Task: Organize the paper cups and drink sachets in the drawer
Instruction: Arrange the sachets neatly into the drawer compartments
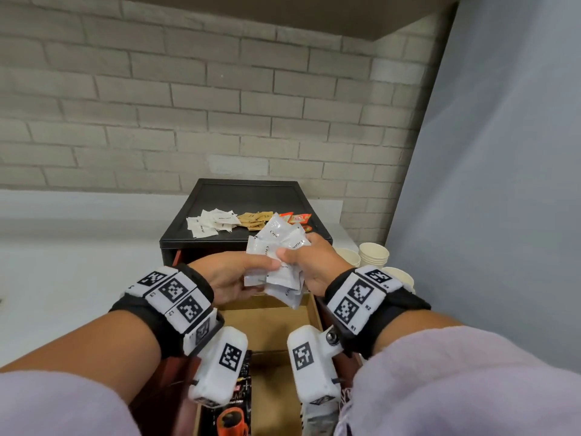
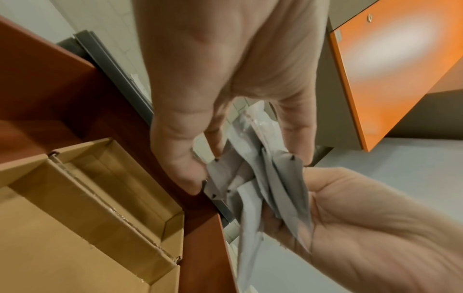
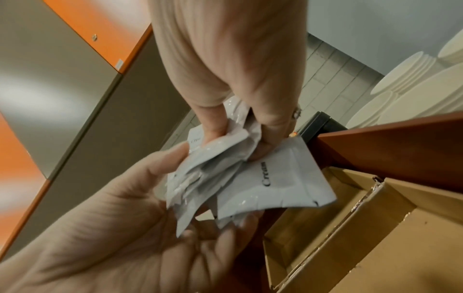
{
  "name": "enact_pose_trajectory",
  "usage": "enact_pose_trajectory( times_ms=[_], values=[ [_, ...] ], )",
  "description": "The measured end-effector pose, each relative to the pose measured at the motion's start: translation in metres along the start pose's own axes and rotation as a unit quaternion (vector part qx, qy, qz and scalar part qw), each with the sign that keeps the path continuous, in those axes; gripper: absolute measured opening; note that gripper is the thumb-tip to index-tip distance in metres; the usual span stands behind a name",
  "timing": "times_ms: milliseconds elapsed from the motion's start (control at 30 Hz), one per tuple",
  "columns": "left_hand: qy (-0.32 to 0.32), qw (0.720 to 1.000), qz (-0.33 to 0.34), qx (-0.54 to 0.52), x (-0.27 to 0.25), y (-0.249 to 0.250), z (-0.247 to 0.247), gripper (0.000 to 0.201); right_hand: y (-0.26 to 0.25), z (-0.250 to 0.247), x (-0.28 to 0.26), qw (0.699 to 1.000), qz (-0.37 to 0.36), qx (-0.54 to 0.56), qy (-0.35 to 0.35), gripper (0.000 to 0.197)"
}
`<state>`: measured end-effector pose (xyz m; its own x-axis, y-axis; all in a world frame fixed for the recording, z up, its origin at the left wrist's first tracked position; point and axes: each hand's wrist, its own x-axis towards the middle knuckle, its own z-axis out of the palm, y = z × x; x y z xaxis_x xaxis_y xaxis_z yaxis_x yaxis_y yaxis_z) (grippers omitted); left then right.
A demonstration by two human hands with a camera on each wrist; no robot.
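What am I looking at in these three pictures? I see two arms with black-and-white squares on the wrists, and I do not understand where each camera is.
There is no machine here: a person works bare-handed. The wrist bands carry small cameras and printed markers. The wide picture comes from a camera on the head, looking down. The other two come from the wrists, each looking along its hand. The left hand and the right hand together grip a bunch of cream sachets above an open drawer that holds a cardboard box. Behind, on a black cabinet, lie white sachets, brown sachets and orange sachets. Paper cups stand to the right.
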<state>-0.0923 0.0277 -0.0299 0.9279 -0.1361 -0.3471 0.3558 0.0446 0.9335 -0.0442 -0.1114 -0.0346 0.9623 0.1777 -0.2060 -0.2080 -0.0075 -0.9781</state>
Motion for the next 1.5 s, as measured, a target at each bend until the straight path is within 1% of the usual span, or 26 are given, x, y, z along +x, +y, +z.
enact_pose_trajectory(
  times_ms=[33, 100, 167, 300, 433, 567, 667, 733, 767, 833, 867, 967, 1033, 1133, 1200, 1300, 1400, 1500],
  values=[
    [0.006, 1.0, -0.016, 0.014, -0.006, 0.0, 0.002, 0.009, -0.001, 0.0, -0.005, 1.0, 0.005, 0.015, -0.006, 0.037],
    [-0.004, 0.999, -0.034, 0.025, -0.016, -0.001, 0.005, 0.009, -0.003, 0.004, -0.016, 0.999, 0.014, 0.037, -0.015, 0.037],
    [-0.012, 1.0, -0.025, 0.007, -0.021, -0.002, 0.007, 0.01, -0.005, 0.008, -0.025, 0.998, 0.016, 0.056, -0.019, 0.037],
    [-0.018, 1.0, -0.002, -0.025, -0.033, -0.004, 0.011, 0.014, -0.005, 0.013, -0.037, 0.997, 0.012, 0.077, -0.013, 0.043],
    [-0.021, 0.999, -0.001, -0.033, -0.04, -0.007, 0.014, 0.016, -0.003, 0.015, -0.046, 0.996, 0.009, 0.084, -0.005, 0.048],
    [-0.013, 0.999, 0.005, -0.052, -0.049, -0.004, 0.019, 0.024, -0.008, 0.011, -0.052, 0.996, 0.007, 0.085, -0.02, 0.045],
    [-0.003, 0.999, 0.009, -0.042, -0.053, 0.0, 0.022, 0.018, -0.01, 0.007, -0.054, 0.995, 0.002, 0.091, -0.039, 0.041],
    [-0.001, 0.999, 0.007, -0.035, -0.055, 0.001, 0.024, 0.017, -0.01, 0.004, -0.055, 0.995, 0.005, 0.09, -0.046, 0.042],
    [0.0, 0.999, 0.005, -0.039, -0.055, 0.002, 0.026, 0.016, -0.01, 0.002, -0.054, 0.995, 0.009, 0.089, -0.05, 0.04],
    [0.001, 0.998, -0.003, -0.056, -0.054, 0.001, 0.028, 0.016, -0.011, 0.0, -0.053, 0.995, 0.011, 0.087, -0.047, 0.028],
    [0.0, 0.998, -0.007, -0.068, -0.053, 0.001, 0.029, 0.017, -0.01, -0.002, -0.05, 0.995, 0.009, 0.084, -0.043, 0.028],
    [0.006, 0.994, -0.012, -0.107, -0.043, -0.001, 0.028, 0.016, -0.006, 0.001, -0.039, 0.998, 0.008, 0.059, -0.03, 0.038],
    [0.017, 0.992, -0.014, -0.128, -0.032, -0.005, 0.024, 0.017, -0.002, 0.005, -0.029, 0.999, 0.022, 0.034, -0.015, 0.035],
    [0.027, 0.986, -0.02, -0.165, -0.015, -0.011, 0.015, 0.022, 0.001, 0.011, -0.017, 0.997, 0.052, -0.056, -0.006, 0.034],
    [0.029, 0.981, -0.026, -0.191, -0.004, -0.015, 0.007, 0.023, 0.005, 0.015, -0.005, 0.994, 0.047, -0.097, 0.009, 0.038],
    [0.029, 0.978, -0.031, -0.206, 0.014, -0.021, -0.003, 0.021, 0.019, 0.02, 0.017, 0.996, 0.034, -0.084, 0.001, 0.037],
    [0.036, 0.979, -0.038, -0.197, 0.036, -0.029, -0.012, 0.015, 0.036, 0.025, 0.039, 0.997, 0.046, -0.066, -0.009, 0.032],
    [0.05, 0.977, -0.04, -0.202, 0.055, -0.043, -0.016, 0.011, 0.054, 0.024, 0.055, 0.993, 0.057, -0.103, -0.012, 0.036]
  ],
)
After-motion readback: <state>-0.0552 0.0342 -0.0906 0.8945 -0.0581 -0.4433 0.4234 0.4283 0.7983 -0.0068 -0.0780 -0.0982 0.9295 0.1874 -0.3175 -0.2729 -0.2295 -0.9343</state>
